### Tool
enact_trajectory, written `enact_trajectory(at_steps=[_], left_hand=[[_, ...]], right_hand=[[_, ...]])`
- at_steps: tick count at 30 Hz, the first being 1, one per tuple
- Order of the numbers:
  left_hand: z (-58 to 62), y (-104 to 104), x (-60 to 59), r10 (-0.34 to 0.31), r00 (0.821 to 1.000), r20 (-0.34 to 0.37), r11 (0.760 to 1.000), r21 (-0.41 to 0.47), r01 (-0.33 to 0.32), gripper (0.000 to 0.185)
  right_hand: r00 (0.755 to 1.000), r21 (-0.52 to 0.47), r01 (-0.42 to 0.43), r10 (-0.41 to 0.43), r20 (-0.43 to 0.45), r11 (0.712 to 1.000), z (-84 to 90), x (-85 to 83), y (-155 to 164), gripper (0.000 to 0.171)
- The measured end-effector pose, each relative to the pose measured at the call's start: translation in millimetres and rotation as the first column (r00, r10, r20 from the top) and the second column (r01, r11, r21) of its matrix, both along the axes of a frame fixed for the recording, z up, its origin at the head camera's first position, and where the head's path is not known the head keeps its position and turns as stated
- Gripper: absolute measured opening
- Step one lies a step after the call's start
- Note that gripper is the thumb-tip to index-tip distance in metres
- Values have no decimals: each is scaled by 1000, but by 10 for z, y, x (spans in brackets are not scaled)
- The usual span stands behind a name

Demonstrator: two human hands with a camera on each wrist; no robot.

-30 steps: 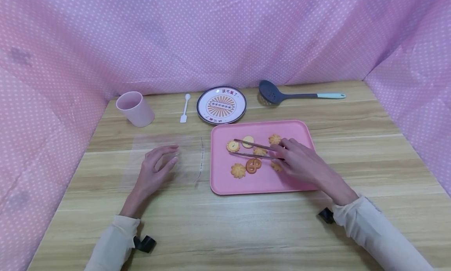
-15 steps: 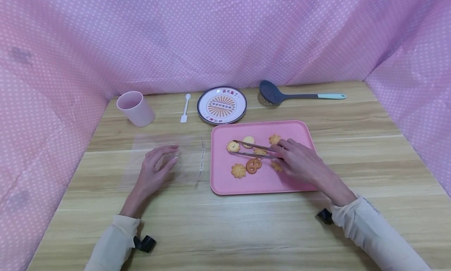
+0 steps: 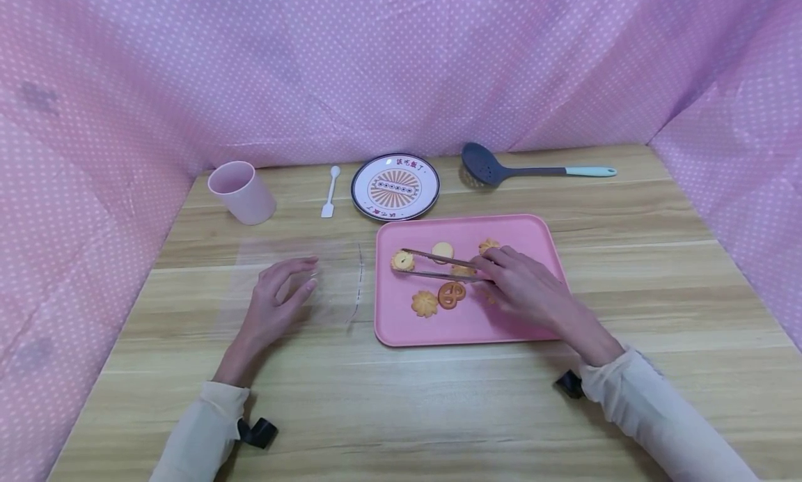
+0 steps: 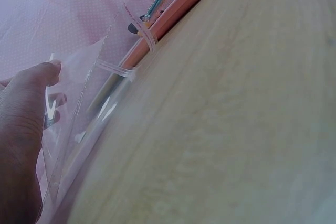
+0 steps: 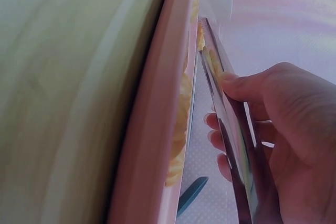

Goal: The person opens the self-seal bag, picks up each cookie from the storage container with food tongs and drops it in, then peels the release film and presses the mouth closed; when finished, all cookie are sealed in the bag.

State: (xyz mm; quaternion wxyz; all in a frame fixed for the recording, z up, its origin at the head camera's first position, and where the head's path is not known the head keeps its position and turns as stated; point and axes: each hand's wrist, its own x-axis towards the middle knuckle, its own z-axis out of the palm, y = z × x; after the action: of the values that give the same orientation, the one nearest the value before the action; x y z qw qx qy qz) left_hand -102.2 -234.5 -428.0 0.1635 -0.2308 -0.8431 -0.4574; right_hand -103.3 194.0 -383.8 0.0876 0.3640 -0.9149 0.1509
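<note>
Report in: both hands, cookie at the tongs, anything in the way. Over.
Right hand gripping tongs. Left hand at clear bag, grip unclear. Round cookie between tongs' tips. Pink tray's left rim between cookie and bag.

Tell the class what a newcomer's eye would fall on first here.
Probably the pink rectangular tray of golden cookies, right of centre on the wooden table. Over it, the right hand holds metal tongs, tips either side of a round, scalloped cookie. Next, perhaps, the round white plate with an orange sunburst, just beyond the tray.
</note>
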Motion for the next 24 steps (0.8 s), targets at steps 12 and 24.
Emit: enact_trajectory(at_steps=[12, 24], left_hand=[[-1, 9, 3, 6, 1000, 6, 1000, 6, -6, 33], [4, 3, 9, 7, 1000, 13, 1000, 6, -7, 29]], right_hand=[[999, -3, -41, 41, 24, 999, 26, -12, -310, 32], [992, 2, -121, 121, -43, 993, -2, -55, -716, 26]])
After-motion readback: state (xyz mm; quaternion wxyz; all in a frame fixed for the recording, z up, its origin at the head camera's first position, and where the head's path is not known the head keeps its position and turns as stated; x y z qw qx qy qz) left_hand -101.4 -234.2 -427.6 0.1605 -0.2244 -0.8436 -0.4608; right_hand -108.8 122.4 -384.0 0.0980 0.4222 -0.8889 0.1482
